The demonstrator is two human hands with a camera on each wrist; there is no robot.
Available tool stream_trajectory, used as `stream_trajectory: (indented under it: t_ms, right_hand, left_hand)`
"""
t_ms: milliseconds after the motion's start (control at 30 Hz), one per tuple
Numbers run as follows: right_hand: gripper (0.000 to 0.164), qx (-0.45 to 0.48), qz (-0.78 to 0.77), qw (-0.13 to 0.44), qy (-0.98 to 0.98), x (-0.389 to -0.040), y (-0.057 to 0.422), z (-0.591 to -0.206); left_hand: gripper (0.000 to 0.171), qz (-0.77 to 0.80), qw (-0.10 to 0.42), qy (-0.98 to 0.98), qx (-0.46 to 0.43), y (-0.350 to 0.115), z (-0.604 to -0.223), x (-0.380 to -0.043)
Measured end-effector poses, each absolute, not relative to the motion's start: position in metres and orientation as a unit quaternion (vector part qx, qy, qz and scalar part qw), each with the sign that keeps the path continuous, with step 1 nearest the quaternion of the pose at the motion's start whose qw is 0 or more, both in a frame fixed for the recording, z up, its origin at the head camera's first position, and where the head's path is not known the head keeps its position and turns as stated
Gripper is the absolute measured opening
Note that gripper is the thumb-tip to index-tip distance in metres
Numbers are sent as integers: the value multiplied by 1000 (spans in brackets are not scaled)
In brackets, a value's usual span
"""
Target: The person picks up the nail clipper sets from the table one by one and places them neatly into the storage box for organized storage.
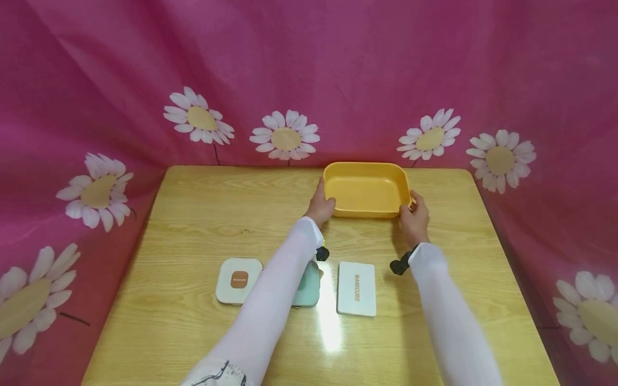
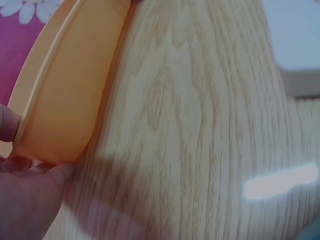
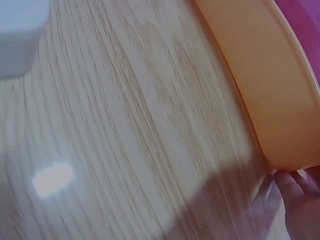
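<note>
An orange-yellow plastic bin, shallow with rounded corners, sits at the back edge of the wooden table with nothing inside it. My left hand grips its left end; the left wrist view shows a fingertip at the rim of the bin and other fingers low on its wall. At the opposite end my right hand holds the near right corner. In the right wrist view, fingers of that hand touch the base of the bin, partly cut off by the frame.
Nearer on the table lie a white case with a brown square label, a mint-green case partly hidden by my left forearm, and a white box marked MANICURE. A pink flowered cloth hangs around the table.
</note>
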State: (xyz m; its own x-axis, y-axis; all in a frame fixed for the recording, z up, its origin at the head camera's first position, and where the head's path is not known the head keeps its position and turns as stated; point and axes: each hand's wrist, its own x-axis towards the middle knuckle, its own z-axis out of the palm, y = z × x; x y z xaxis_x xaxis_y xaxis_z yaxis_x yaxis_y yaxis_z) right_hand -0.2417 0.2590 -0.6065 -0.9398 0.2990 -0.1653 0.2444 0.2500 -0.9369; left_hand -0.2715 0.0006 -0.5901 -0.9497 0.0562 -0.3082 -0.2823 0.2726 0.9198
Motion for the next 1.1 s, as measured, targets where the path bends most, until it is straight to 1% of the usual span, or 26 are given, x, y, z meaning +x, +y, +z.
stream_trajectory:
  t_ms: [233, 533, 767, 1100]
  right_hand:
    - [64, -152, 557, 5, -817, -244, 245, -609]
    - [62, -124, 556, 30, -821, -245, 230, -613]
    - [63, -129, 559, 29, -819, -243, 220, -614]
    - [63, -132, 560, 29, -818, -242, 206, -612]
  left_hand:
    - [79, 597, 146, 784, -81, -17, -590, -271]
    - [78, 606, 133, 779, -91, -31, -589, -267]
    - [78, 598, 141, 785, -78, -45, -584, -264]
    - [80, 615, 130, 774, -78, -58, -587, -267]
